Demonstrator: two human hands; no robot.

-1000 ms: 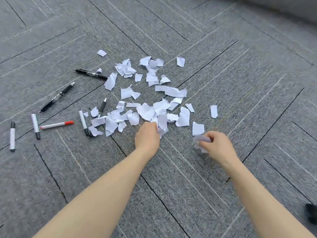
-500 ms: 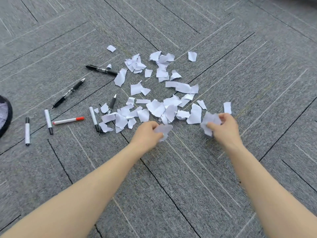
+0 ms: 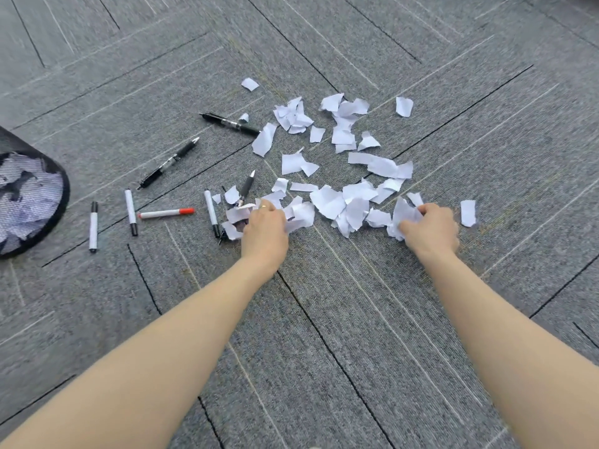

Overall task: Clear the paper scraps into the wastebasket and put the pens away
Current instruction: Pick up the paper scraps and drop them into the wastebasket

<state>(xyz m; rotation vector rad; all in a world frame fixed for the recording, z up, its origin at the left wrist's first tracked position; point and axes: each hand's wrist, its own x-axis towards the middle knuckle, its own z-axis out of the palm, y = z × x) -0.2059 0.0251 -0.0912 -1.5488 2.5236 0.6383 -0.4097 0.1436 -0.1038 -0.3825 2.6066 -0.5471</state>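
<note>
Both hands are working farther into the scraps (image 3: 327, 202): the left hand (image 3: 265, 231) is now gripping paper beside the pens, the right hand (image 3: 429, 230) is bunching a bigger wad, and the wastebasket (image 3: 60, 202) is coming into view at left.

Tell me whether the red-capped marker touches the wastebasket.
Apart. The head view shows the red-capped marker lying well clear of the wastebasket, with two white markers and bare carpet between.
</note>
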